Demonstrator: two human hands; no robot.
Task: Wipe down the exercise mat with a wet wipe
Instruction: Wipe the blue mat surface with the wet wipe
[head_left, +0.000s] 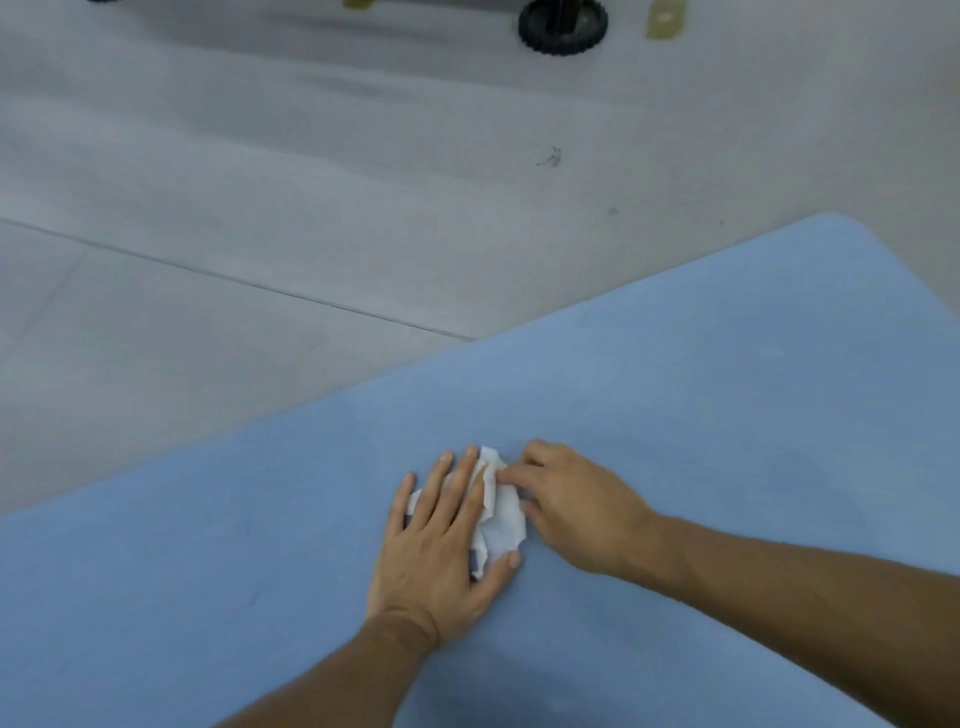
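Observation:
A light blue exercise mat (701, 374) lies across the lower half of the head view, its rounded far corner at the upper right. A crumpled white wet wipe (503, 525) rests on the mat near the middle. My left hand (441, 540) lies flat with fingers spread, pressing the wipe's left part down, the thumb at its lower edge. My right hand (576, 504) is beside it, fingers curled, pinching the wipe's right upper edge. Part of the wipe is hidden under my left palm.
Grey floor (260, 208) with a thin seam line spreads beyond the mat. A black ribbed wheel (563, 26) and two yellowish tabs (666, 18) sit at the top edge. A small dark scuff (551, 157) marks the floor.

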